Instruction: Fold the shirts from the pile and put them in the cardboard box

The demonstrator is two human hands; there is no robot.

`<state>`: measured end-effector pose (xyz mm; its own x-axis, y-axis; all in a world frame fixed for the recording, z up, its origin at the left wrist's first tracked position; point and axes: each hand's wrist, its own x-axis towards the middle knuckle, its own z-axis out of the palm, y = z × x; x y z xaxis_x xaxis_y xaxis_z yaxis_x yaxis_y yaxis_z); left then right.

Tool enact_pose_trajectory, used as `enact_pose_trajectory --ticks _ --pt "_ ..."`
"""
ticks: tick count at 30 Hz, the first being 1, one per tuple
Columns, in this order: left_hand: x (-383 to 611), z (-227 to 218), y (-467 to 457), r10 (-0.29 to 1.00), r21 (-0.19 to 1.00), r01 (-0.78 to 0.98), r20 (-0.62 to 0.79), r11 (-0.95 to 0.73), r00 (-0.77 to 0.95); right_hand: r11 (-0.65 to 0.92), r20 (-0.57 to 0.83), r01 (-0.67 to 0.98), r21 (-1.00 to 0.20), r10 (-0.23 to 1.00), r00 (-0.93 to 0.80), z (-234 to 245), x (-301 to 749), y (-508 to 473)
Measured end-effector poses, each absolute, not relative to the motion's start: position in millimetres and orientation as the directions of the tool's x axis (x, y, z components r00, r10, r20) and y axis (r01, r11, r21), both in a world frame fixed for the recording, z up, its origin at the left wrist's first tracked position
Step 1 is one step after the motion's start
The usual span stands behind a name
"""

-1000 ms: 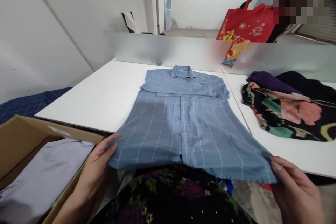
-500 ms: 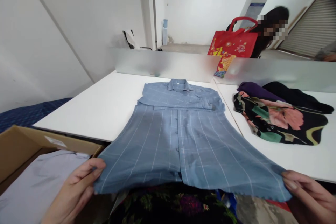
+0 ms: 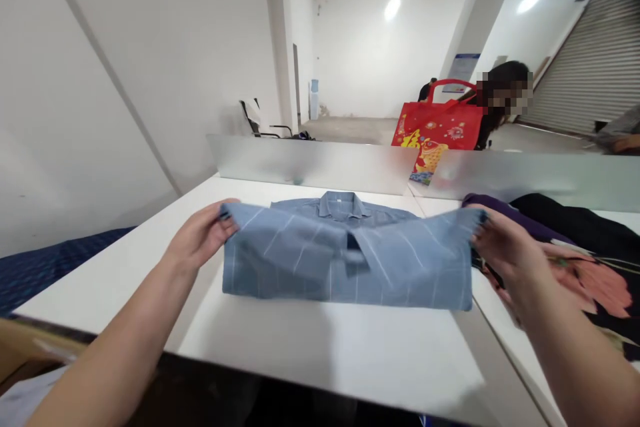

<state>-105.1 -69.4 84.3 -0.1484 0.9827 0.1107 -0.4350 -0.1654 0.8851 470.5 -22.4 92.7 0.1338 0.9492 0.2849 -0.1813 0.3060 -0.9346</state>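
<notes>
A blue shirt (image 3: 295, 267) with thin white check lines lies on the white table, its collar toward the frosted divider. Its lower half is doubled up toward the collar, with a fold along the near side. My left hand (image 3: 207, 233) pinches the hem's left corner, raised above the table. At the opposite corner, my right hand (image 3: 500, 240) grips the hem too, its fingers partly hidden. Between the hands the hem sags over the sleeves and hides most of the shirt's upper part; the collar still shows behind it.
Dark, purple and floral garments (image 3: 590, 267) lie at the right. A frosted divider (image 3: 320, 167) runs along the table's (image 3: 280, 347) back, with a red bag (image 3: 440, 123) and a person beyond. A cardboard box (image 3: 30, 347) stands at the lower left.
Both hands have carried the shirt's hem from the near table edge up and away toward the collar, doubling the lower part over. The camera view has tilted upward.
</notes>
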Motion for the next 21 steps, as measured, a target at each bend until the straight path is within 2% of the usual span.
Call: enact_pose_trajectory --ticks 2,4,5,6,9,12,14,16,18,19,21 --pt "-96 84 -3 0.988 0.908 -0.405 0.049 -0.107 -0.150 0.185 0.156 -0.306 -0.934 0.981 0.117 82 465 38" --pt "-81 69 52 0.976 0.985 -0.175 -0.037 -0.001 -0.216 0.068 0.022 -0.333 -0.941 0.990 0.138 58 458 84" --pt "-74 57 73 0.960 0.998 -0.012 -0.066 0.066 -0.272 0.033 -0.019 -0.300 -0.953 0.986 0.168 42 454 100" --pt "-68 43 88 0.948 0.991 0.070 -0.087 0.114 -0.307 0.014 -0.041 -0.247 -0.969 0.976 0.214 26 450 112" --pt "-63 2 104 0.911 0.948 0.246 -0.091 0.203 -0.402 0.016 -0.010 -0.069 -0.997 0.929 0.369 -15 448 127" --pt "-82 -20 88 0.873 0.887 0.391 -0.028 0.246 -0.486 0.001 0.041 0.080 -0.997 0.864 0.501 -32 466 121" --pt "-100 -25 70 0.876 0.785 0.546 0.008 0.293 -0.482 -0.080 0.081 0.260 -0.962 0.828 0.555 -33 485 109" --pt "-110 -26 51 0.907 0.610 0.718 -0.002 0.335 -0.421 -0.224 0.136 0.548 -0.806 0.831 0.540 -30 498 92" --pt "-107 -27 34 0.935 0.456 0.826 -0.045 0.332 -0.351 -0.343 0.145 0.778 -0.527 0.865 0.480 -29 497 73" --pt "-101 -28 27 0.943 0.424 0.847 -0.056 0.320 -0.328 -0.362 0.137 0.839 -0.405 0.884 0.447 -29 490 64" --pt "-82 -28 14 0.954 0.404 0.868 -0.051 0.289 -0.294 -0.336 0.122 0.898 -0.285 0.916 0.382 -30 469 45"
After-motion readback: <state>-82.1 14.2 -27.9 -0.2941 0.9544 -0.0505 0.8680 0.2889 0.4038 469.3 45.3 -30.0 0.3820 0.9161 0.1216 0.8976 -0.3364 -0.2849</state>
